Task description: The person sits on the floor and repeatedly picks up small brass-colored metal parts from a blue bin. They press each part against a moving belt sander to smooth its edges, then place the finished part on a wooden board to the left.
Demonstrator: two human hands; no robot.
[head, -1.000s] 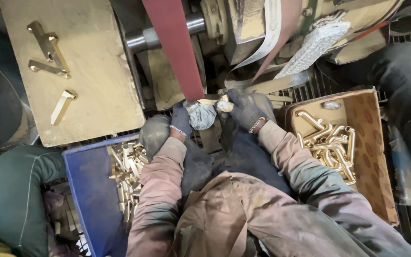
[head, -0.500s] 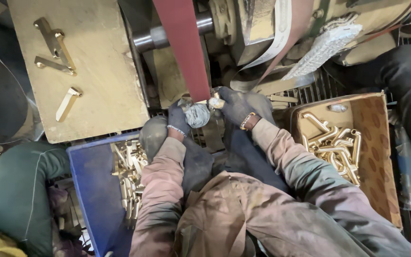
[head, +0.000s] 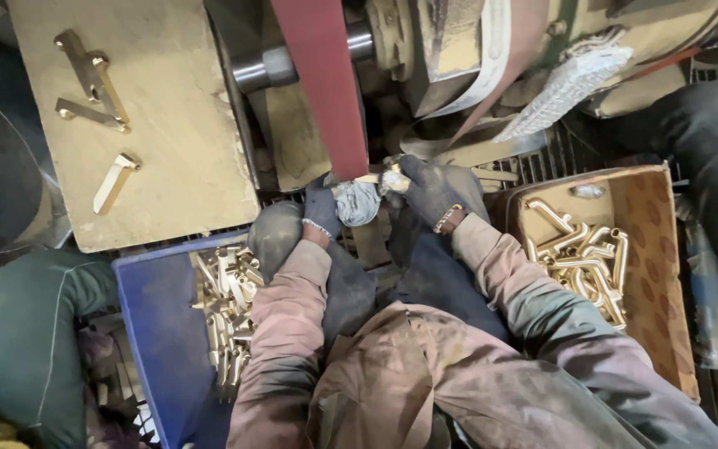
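**Brass piece at the red belt, both gloved hands on it**

Brass piece (head: 373, 177) sits at the centre of the frame, pressed to the lower end of the red sanding belt (head: 326, 91); half a second ago it was at the same spot, so the work at the belt carries on with little shift.

At upper left, a tan board (head: 176, 166) carries three brass parts (head: 93, 83). Below it, at lower left, a blue crate (head: 155, 333) holds a heap of brass pieces (head: 226, 308). Just right of that, the left hand (head: 323, 208) clenches a grey rag (head: 357, 202) against the piece. The right hand (head: 434, 189) grasps the piece's other end (dark gloves on both hands). At right, a cardboard box (head: 650, 249) holds shinier brass pieces (head: 583, 258).

The setting is a dusty workshop: a metal grate floor, a grimy machine body across the top, and another person's green sleeve (head: 27, 333) at lower left.
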